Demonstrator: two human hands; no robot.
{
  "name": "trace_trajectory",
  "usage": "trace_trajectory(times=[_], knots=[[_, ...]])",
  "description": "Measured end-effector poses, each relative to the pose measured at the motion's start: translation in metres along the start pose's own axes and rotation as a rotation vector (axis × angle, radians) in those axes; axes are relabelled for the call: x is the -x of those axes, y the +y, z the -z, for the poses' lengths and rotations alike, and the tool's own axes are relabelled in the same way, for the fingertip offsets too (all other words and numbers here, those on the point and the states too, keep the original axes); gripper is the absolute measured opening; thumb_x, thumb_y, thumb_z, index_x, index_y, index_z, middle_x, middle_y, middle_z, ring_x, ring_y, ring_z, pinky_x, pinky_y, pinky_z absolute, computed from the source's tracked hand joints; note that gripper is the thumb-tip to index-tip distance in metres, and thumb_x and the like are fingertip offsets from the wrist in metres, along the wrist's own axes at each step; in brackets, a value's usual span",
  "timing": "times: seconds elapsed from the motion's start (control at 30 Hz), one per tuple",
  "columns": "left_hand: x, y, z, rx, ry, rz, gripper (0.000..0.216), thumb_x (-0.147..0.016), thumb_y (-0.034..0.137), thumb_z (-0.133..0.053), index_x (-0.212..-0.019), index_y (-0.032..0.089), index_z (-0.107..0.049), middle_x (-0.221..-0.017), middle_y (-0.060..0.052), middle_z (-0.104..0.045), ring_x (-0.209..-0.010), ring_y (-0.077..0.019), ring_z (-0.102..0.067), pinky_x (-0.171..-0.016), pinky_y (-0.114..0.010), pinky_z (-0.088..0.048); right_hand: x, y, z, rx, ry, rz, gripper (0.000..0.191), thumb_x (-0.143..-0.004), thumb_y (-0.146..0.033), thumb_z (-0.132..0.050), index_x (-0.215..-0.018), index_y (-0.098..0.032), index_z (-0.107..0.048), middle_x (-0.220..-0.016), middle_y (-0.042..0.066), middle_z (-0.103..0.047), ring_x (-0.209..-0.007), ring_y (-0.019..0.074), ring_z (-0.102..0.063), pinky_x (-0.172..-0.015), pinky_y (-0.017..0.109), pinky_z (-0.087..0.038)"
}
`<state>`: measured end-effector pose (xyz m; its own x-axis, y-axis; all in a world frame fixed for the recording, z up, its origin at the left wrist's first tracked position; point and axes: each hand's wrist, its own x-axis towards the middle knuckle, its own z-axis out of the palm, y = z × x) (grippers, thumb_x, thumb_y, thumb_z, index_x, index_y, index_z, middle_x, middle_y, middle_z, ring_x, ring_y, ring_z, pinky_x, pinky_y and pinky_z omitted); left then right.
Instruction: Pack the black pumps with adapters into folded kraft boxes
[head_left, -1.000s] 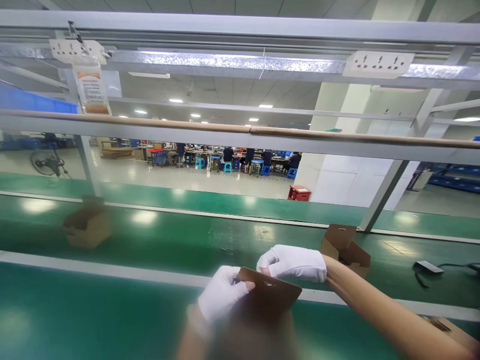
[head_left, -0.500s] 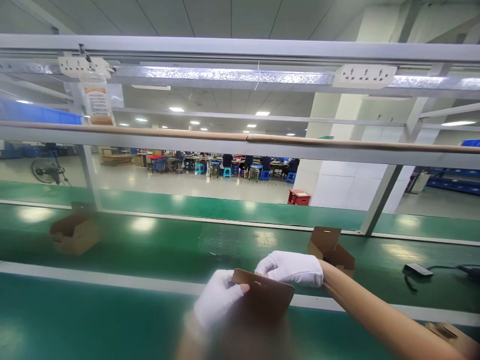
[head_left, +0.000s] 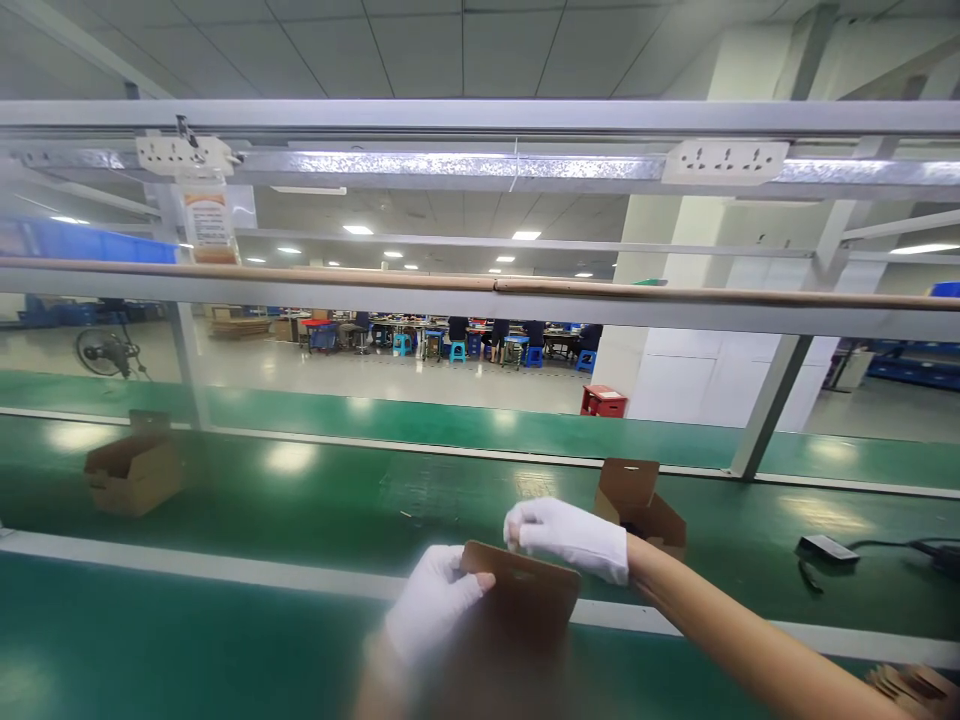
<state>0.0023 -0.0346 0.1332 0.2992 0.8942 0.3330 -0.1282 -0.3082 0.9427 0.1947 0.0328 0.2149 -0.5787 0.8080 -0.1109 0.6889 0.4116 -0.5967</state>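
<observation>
Both my hands wear white gloves and hold a flat brown cardboard piece (head_left: pixel 525 600) with a small slot near its top edge. My left hand (head_left: pixel 433 605) grips its left upper corner. My right hand (head_left: pixel 568 537) pinches the top edge from behind. The lower part of the piece is blurred, close to the camera. Just behind my right hand an open brown cardboard box (head_left: pixel 639 502) stands on the green conveyor belt (head_left: pixel 337 490).
Another open cardboard box (head_left: pixel 133 470) sits on the belt at the far left. A black device with a cable (head_left: pixel 826 548) lies at the right. Brown cardboard pieces (head_left: pixel 915 685) show at the bottom right corner. Metal frame rails (head_left: pixel 480 295) cross overhead; people work at distant tables.
The two boxes on the belt have shifted left in view. My hands keep the same hold on the cardboard piece and have drifted slightly left.
</observation>
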Motion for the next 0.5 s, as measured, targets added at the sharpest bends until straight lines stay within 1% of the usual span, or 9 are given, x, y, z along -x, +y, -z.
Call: trace_trajectory(times=[0.07, 0.13, 0.2, 0.27, 0.33, 0.37, 0.43, 0.47, 0.5], knots=[[-0.002, -0.004, 0.002, 0.0, 0.02, -0.018, 0.034, -0.08, 0.041, -0.062, -0.095, 0.012, -0.072, -0.088, -0.007, -0.073, -0.089, -0.0254, -0.064, -0.082, -0.034, -0.049, -0.016, 0.016, 0.002, 0.069, 0.215, -0.076, 0.03, -0.082, -0.028, -0.042, -0.1, -0.016, -0.063, -0.099, 0.009, -0.066, -0.092, 0.0207, -0.059, -0.077, 0.03, -0.044], [-0.003, -0.008, 0.007, -0.052, 0.064, -0.01, 0.032, -0.081, 0.04, -0.061, -0.096, 0.013, -0.071, -0.091, -0.008, -0.073, -0.092, -0.0257, -0.063, -0.086, -0.036, -0.048, -0.027, 0.037, 0.004, 0.111, 0.349, -0.136, 0.039, -0.084, -0.028, -0.037, -0.114, -0.015, -0.059, -0.117, 0.014, -0.061, -0.109, 0.0249, -0.055, -0.09, 0.035, -0.04], [-0.004, -0.009, 0.014, -0.136, 0.132, 0.018, 0.033, -0.079, 0.04, -0.063, -0.099, 0.014, -0.068, -0.1, -0.01, -0.071, -0.098, -0.0269, -0.062, -0.093, -0.039, -0.046, -0.03, 0.06, 0.0, 0.148, 0.427, -0.185, 0.044, -0.083, -0.03, -0.037, -0.119, -0.014, -0.056, -0.126, 0.016, -0.056, -0.118, 0.0276, -0.051, -0.098, 0.039, -0.036], [-0.001, -0.004, 0.022, -0.203, 0.238, 0.044, 0.044, -0.076, 0.042, -0.065, -0.111, 0.017, -0.061, -0.118, -0.012, -0.064, -0.111, -0.0287, -0.057, -0.1, -0.042, -0.041, -0.022, 0.085, -0.015, 0.172, 0.447, -0.203, 0.043, -0.083, -0.031, -0.038, -0.116, -0.014, -0.059, -0.123, 0.015, -0.059, -0.116, 0.0272, -0.053, -0.099, 0.038, -0.037], [0.007, 0.008, 0.028, -0.258, 0.397, 0.046, 0.054, -0.078, 0.046, -0.062, -0.125, 0.022, -0.051, -0.135, -0.011, -0.051, -0.123, -0.0296, -0.047, -0.106, -0.047, -0.035, -0.005, 0.113, -0.043, 0.184, 0.436, -0.204, 0.041, -0.083, -0.032, -0.036, -0.11, -0.017, -0.063, -0.116, 0.011, -0.064, -0.108, 0.0244, -0.058, -0.096, 0.035, -0.041], [0.013, 0.014, 0.03, -0.287, 0.488, 0.029, 0.055, -0.08, 0.048, -0.059, -0.128, 0.025, -0.048, -0.139, -0.01, -0.047, -0.127, -0.0294, -0.044, -0.108, -0.049, -0.033, 0.006, 0.128, -0.061, 0.19, 0.433, -0.211, 0.04, -0.083, -0.032, -0.035, -0.106, -0.018, -0.065, -0.112, 0.009, -0.066, -0.105, 0.0233, -0.06, -0.094, 0.034, -0.043], [0.028, 0.022, 0.027, -0.335, 0.625, -0.05, 0.048, -0.083, 0.049, -0.054, -0.126, 0.027, -0.05, -0.139, -0.007, -0.047, -0.129, -0.029, -0.042, -0.11, -0.05, -0.032, 0.031, 0.159, -0.101, 0.206, 0.439, -0.257, 0.039, -0.081, -0.031, -0.038, -0.104, -0.02, -0.067, -0.11, 0.009, -0.067, -0.103, 0.0245, -0.062, -0.094, 0.036, -0.045], [0.035, 0.023, 0.022, -0.352, 0.635, -0.11, 0.045, -0.084, 0.049, -0.052, -0.123, 0.028, -0.052, -0.136, -0.006, -0.05, -0.129, -0.0288, -0.042, -0.11, -0.049, -0.032, 0.043, 0.172, -0.122, 0.238, 0.47, -0.307, 0.038, -0.079, -0.031, -0.041, -0.104, -0.023, -0.068, -0.113, 0.008, -0.066, -0.106, 0.0257, -0.06, -0.096, 0.038, -0.044], [0.042, 0.02, 0.015, -0.356, 0.597, -0.166, 0.042, -0.085, 0.049, -0.051, -0.121, 0.028, -0.055, -0.133, -0.006, -0.053, -0.127, -0.029, -0.044, -0.109, -0.047, -0.035, 0.055, 0.184, -0.141, 0.266, 0.514, -0.359, 0.036, -0.077, -0.031, -0.044, -0.104, -0.027, -0.069, -0.115, 0.007, -0.066, -0.108, 0.0272, -0.06, -0.096, 0.041, -0.045]])
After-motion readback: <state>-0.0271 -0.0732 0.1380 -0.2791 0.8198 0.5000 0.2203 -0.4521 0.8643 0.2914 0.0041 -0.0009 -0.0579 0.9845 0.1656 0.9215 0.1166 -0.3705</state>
